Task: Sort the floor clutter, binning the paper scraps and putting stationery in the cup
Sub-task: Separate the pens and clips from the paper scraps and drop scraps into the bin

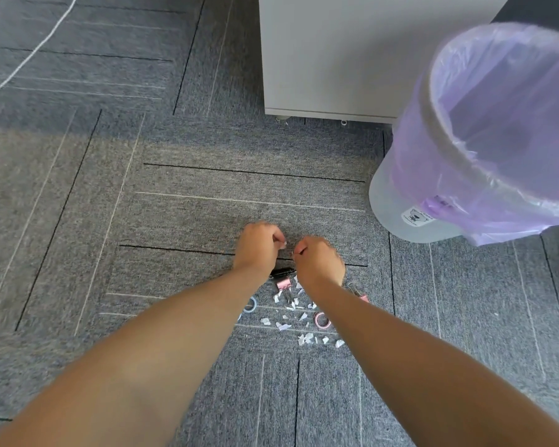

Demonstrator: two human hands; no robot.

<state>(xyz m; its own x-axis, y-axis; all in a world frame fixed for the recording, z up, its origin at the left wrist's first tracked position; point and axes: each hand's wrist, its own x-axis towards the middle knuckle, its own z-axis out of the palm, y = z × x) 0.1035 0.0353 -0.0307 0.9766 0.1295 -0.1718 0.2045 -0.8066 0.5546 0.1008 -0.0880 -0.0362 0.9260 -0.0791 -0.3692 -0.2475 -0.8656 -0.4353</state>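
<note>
Both arms reach down over the grey carpet. My left hand (258, 245) and my right hand (318, 260) are curled into loose fists side by side, fingertips pinched, with a white speck at the left fingertips. I cannot tell what either holds. Below the hands lie several white paper scraps (291, 317), a black binder clip (283, 271), a pink binder clip (284, 284), another pink clip (359, 295) partly hidden by my right forearm, a blue tape ring (249, 305) and a pink tape ring (322, 320). The bin (410, 201), lined with a purple bag, stands at the right. No cup is in view.
A grey cabinet on castors (333, 59) stands behind the clutter, beside the bin. A white cable (29, 56) runs across the carpet at the top left.
</note>
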